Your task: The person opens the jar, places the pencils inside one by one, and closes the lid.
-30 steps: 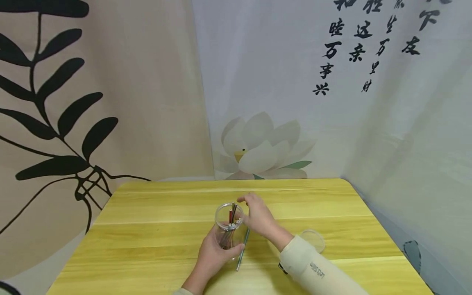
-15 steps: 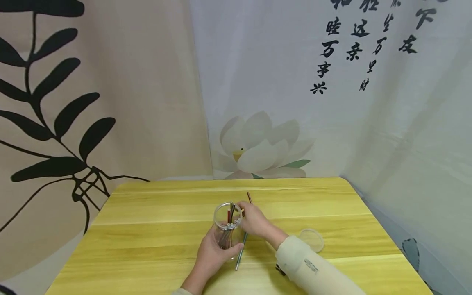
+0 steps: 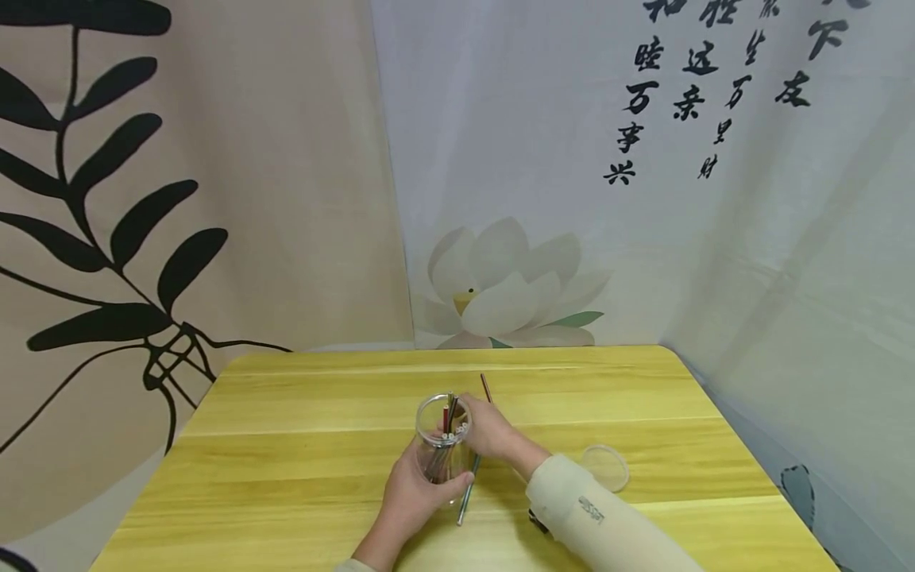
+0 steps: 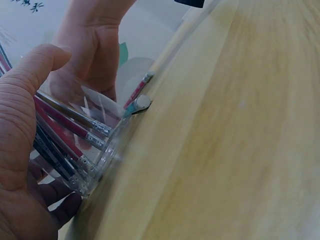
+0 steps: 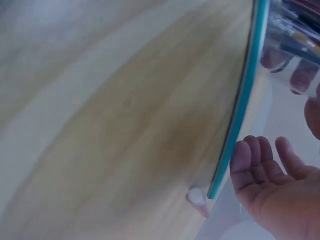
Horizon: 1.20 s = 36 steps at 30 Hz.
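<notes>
My left hand [image 3: 415, 488] grips a clear jar [image 3: 422, 421] tilted over the table, with its thumb on the near side. Several pencils [image 4: 75, 125] with eraser ends lie inside the jar. At the jar's right stands my right hand [image 3: 493, 429]. In the right wrist view its fingers [image 5: 252, 155] are loosely bent, with nothing seen between them; whether they touch the jar cannot be told. A teal pencil [image 3: 468, 496] lies on the table beside the jar, partly under the right hand. Behind that hand pokes out a dark reddish pencil [image 3: 485, 387], its lower part hidden.
A round clear lid [image 3: 606, 469] lies on the wooden table [image 3: 286, 477], right of the right forearm. Behind the table's far edge hangs a printed curtain [image 3: 300, 199] with a plant, a lotus and writing.
My right hand has lowered and drawn in its raised fingers beside the jar. The reddish pencil now shows behind it. My left hand and the jar stay in place.
</notes>
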Available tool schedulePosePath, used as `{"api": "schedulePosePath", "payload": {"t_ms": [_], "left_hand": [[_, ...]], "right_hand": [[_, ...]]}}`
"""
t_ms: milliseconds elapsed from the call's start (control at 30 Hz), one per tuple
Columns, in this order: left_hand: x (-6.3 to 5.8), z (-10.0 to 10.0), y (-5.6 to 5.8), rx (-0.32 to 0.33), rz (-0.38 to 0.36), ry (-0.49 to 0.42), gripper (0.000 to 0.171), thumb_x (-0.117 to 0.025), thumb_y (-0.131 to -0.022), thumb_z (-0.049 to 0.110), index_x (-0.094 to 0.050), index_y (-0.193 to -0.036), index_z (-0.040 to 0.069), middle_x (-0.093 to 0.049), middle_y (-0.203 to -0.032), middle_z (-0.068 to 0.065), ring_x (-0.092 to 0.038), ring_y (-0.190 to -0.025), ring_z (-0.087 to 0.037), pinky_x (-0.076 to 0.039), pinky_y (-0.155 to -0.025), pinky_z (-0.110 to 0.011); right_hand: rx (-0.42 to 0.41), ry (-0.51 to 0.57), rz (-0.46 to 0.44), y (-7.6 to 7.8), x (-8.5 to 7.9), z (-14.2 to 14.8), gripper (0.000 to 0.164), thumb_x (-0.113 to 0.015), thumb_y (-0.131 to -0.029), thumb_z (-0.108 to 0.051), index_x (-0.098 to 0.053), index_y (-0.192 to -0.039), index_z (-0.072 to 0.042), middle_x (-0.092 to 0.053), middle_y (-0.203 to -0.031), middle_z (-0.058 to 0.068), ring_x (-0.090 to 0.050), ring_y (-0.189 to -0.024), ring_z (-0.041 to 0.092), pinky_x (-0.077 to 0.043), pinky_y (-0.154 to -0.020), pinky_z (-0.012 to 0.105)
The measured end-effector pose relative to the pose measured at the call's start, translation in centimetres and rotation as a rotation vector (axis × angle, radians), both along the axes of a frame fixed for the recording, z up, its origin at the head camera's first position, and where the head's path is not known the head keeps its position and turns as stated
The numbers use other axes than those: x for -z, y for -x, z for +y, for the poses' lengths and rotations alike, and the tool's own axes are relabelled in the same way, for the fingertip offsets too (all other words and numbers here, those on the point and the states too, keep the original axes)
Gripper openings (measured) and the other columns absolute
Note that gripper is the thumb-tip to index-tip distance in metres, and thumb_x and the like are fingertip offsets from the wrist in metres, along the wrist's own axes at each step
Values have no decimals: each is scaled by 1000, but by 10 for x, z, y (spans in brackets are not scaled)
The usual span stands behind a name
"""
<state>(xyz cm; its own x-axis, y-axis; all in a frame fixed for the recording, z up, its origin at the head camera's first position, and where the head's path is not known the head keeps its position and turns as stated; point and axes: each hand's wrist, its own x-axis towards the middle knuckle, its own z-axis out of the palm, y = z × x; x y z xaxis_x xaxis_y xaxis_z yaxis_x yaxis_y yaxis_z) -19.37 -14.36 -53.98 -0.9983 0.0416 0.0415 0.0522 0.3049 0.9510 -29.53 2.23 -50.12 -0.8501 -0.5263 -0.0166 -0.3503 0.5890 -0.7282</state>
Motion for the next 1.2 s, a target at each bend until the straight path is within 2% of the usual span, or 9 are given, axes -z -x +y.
{"api": "schedulePosePath", "payload": {"t_ms": [100,233,333,400,467,600,733,933,1200], "left_hand": [[0,0,0,-3,6,13,81,-92,-84,44,-52,-150,21,-66,-149,-8,-61,-141,-37,-51,-115,-60],[-1,1,1,-2,19,16,79,-92,-84,42,-53,-149,20,-67,-148,-9,-63,-139,-37,-53,-113,-60],[-2,2,1,0,15,5,79,-92,-84,42,-53,-148,19,-67,-147,-9,-62,-139,-37,-52,-115,-60],[-3,2,1,-2,11,5,79,-93,-83,42,-54,-148,18,-69,-146,-9,-63,-138,-37,-51,-115,-61],[-3,2,2,-6,12,3,78,-93,-82,42,-55,-146,17,-71,-141,-9,-65,-135,-36,-52,-113,-61],[-3,1,1,-19,23,13,77,-94,-81,42,-57,-144,19,-73,-139,-8,-66,-133,-35,-52,-112,-62],[-1,0,0,-16,25,13,77,-93,-83,41,-55,-147,23,-69,-145,-8,-63,-138,-37,-50,-114,-65],[-1,0,-1,-19,18,9,76,-92,-83,41,-55,-147,25,-68,-147,-8,-62,-139,-36,-50,-114,-65],[-2,2,-1,-29,13,24,77,-93,-82,40,-55,-148,25,-69,-146,-10,-63,-138,-37,-50,-114,-66]], "right_hand": [[-12,-19,14,1,6,-1,17,-71,-102,-19,-70,-119,-15,-76,-121,10,-71,-120,32,-59,-107,52],[-8,-72,66,2,9,-2,14,-70,-102,-17,-71,-117,-17,-75,-124,10,-70,-123,33,-58,-109,52],[23,-202,220,0,4,-2,25,-74,-98,-15,-72,-122,-12,-74,-129,14,-68,-125,35,-57,-109,52],[95,-313,306,-2,0,-1,36,-78,-93,-14,-70,-128,-8,-72,-131,18,-68,-124,38,-59,-106,53],[179,-414,326,-3,-3,3,49,-83,-90,-19,-66,-133,-1,-71,-129,22,-68,-119,41,-61,-101,53],[284,-439,149,-1,-5,17,52,-85,-92,-20,-61,-129,7,-71,-112,25,-73,-95,37,-66,-80,46],[263,-376,1,2,-5,34,41,-80,-95,-10,-60,-127,8,-72,-99,20,-70,-75,24,-65,-68,35],[206,-357,-25,1,-5,50,23,-76,-98,-9,-67,-115,4,-74,-101,14,-69,-85,21,-65,-78,38],[199,-356,-35,-1,-6,57,9,-78,-95,-8,-72,-92,-2,-71,-85,5,-62,-72,15,-59,-69,32]]}}
